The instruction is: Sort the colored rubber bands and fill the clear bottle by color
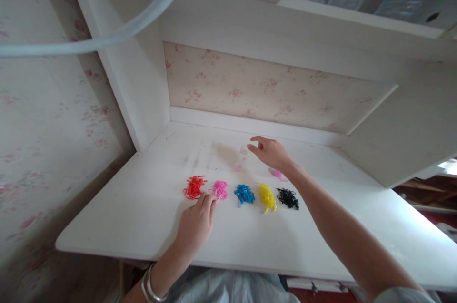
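Observation:
Five small heaps of what look like rubber bands lie in a row on the white desk: red [193,187], pink [220,189], blue [244,194], yellow [266,197] and black [288,198]. At the near edge of the pink heap, my left hand [196,217] has its fingertips pinched on pink bands. Behind the row stands a small clear container [243,156] with a little pink at its bottom. Close to its upper right side, my right hand [269,151] hovers with thumb and forefinger apart, holding nothing. A pink object [277,174], perhaps a lid, lies below my right wrist.
The white desk [124,217] has side panels and a flowered back wall [250,85]. Overhead runs a shelf [357,13] with clear plastic bottles or packs. A pale curved tube [143,20] crosses the upper left.

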{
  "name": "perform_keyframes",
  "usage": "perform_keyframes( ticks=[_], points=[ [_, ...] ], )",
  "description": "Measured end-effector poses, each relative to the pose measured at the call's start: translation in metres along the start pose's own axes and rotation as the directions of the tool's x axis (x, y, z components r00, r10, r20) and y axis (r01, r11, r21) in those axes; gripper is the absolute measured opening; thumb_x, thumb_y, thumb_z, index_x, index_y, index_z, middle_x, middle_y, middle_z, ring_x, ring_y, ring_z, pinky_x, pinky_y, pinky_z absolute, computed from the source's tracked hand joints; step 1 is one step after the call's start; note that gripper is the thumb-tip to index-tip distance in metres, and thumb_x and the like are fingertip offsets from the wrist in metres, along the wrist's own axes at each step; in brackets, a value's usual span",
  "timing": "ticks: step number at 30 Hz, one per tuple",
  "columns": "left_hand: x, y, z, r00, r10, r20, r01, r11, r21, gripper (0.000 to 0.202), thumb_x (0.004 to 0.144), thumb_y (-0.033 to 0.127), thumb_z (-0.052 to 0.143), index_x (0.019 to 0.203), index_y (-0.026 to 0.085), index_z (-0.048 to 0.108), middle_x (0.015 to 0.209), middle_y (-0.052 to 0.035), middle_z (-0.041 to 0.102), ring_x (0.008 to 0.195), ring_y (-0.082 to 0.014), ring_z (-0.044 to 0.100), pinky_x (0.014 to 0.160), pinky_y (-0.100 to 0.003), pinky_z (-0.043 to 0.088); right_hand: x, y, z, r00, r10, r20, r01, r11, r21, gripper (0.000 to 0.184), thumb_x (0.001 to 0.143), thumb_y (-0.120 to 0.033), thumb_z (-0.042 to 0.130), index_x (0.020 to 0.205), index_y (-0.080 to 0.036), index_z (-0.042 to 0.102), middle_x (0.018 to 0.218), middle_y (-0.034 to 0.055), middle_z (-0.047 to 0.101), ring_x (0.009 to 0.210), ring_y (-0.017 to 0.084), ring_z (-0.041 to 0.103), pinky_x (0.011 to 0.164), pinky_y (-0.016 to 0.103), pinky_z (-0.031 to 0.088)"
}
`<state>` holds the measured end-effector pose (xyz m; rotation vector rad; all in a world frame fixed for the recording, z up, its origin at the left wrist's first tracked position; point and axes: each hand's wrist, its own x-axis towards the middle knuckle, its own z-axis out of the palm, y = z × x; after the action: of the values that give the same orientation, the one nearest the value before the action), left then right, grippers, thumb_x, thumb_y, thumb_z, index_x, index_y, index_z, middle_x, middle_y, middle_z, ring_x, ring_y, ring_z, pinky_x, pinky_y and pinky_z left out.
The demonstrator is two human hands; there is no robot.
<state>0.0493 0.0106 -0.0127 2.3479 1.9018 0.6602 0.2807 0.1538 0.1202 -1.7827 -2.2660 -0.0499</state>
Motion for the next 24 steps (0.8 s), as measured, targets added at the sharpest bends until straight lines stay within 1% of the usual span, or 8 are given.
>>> perform_keyframes(
  ticks=[2,4,6,9,13,17,19,24],
  points=[
    [0.000,0.000,0.000,1.000,0.005,-0.008,-0.005,1.000,-0.007,0.025,0.096,0.028,0.031,0.098,0.022,0.055,0.095,-0.0037,0.066,0.073,-0.0150,0.065,0.054,-0.022,0.043,-0.001,0.001,0.008,1.000,-0.006,-0.006,0.007,0.996,0.091,0.052,0.081,-0.056,0.052,0.124,-0.026,0.054,0.097,0.0038,0.065,0.083,0.017,0.061,0.074,0.026,0.041],
    [0.000,0.000,0.000,1.000,0.006,-0.019,-0.007,1.000,-0.017,0.024,0.095,0.027,0.032,0.097,0.022,0.056,0.094,-0.0038,0.066,0.074,-0.0151,0.065,0.053,-0.022,0.044,-0.001,0.003,0.019,1.000,-0.008,0.013,0.006,0.986,0.168,0.057,0.076,-0.054,0.060,0.125,-0.025,0.052,0.106,0.0052,0.063,0.084,0.016,0.061,0.075,0.025,0.042],
    [0.000,-0.001,0.003,0.999,0.006,-0.034,-0.007,1.000,-0.025,0.024,0.095,0.026,0.032,0.096,0.022,0.056,0.093,-0.0034,0.066,0.074,-0.0147,0.066,0.054,-0.021,0.045,0.000,0.004,0.028,0.999,0.003,0.053,-0.017,0.968,0.252,0.058,0.075,-0.050,0.062,0.126,-0.024,0.050,0.110,0.0051,0.062,0.080,0.014,0.062,0.074,0.025,0.044],
    [0.001,-0.004,0.009,0.997,0.014,-0.074,-0.016,0.999,-0.032,0.024,0.096,0.025,0.031,0.096,0.023,0.055,0.094,-0.0021,0.067,0.076,-0.0146,0.067,0.056,-0.021,0.048,0.003,0.004,0.037,0.998,0.007,0.070,-0.031,0.936,0.352,0.053,0.076,-0.041,0.063,0.124,-0.025,0.050,0.103,0.0024,0.067,0.077,0.013,0.063,0.072,0.025,0.045],
    [0.003,-0.007,0.015,0.990,0.020,-0.138,-0.025,0.999,-0.034,0.025,0.096,0.026,0.030,0.098,0.024,0.055,0.098,-0.0027,0.067,0.079,-0.0147,0.068,0.056,-0.021,0.050,0.000,-0.005,0.038,0.999,0.044,-0.005,-0.038,0.909,0.414,0.048,0.076,-0.037,0.063,0.120,-0.024,0.052,0.100,0.0010,0.068,0.076,0.013,0.063,0.073,0.026,0.045],
    [0.003,-0.006,0.014,0.988,0.013,-0.153,-0.026,0.996,-0.086,0.025,0.096,0.027,0.030,0.096,0.023,0.055,0.094,-0.0029,0.067,0.080,-0.0154,0.068,0.060,-0.022,0.052,-0.013,-0.018,0.035,1.000,0.001,-0.029,0.012,0.888,0.459,0.051,0.075,-0.037,0.063,0.123,-0.025,0.050,0.098,0.0002,0.068,0.076,0.013,0.062,0.073,0.026,0.045],
    [0.002,-0.005,0.012,0.988,0.002,-0.155,-0.023,0.991,-0.129,0.024,0.095,0.028,0.031,0.094,0.024,0.055,0.092,-0.0028,0.067,0.081,-0.0156,0.068,0.062,-0.023,0.052,-0.021,-0.022,0.037,1.000,-0.024,-0.017,0.029,0.881,0.472,0.051,0.074,-0.036,0.063,0.122,-0.025,0.050,0.096,0.0003,0.068,0.076,0.014,0.062,0.073,0.026,0.045],
    [0.006,-0.002,0.006,0.988,-0.039,-0.147,-0.008,0.952,-0.307,0.023,0.095,0.031,0.033,0.091,0.024,0.055,0.089,-0.0029,0.066,0.082,-0.0158,0.066,0.069,-0.025,0.051,-0.036,-0.030,0.041,0.999,-0.015,-0.043,0.034,0.872,0.489,0.053,0.075,-0.036,0.062,0.124,-0.023,0.048,0.095,0.0020,0.067,0.078,0.015,0.062,0.075,0.028,0.044]
  ],
)
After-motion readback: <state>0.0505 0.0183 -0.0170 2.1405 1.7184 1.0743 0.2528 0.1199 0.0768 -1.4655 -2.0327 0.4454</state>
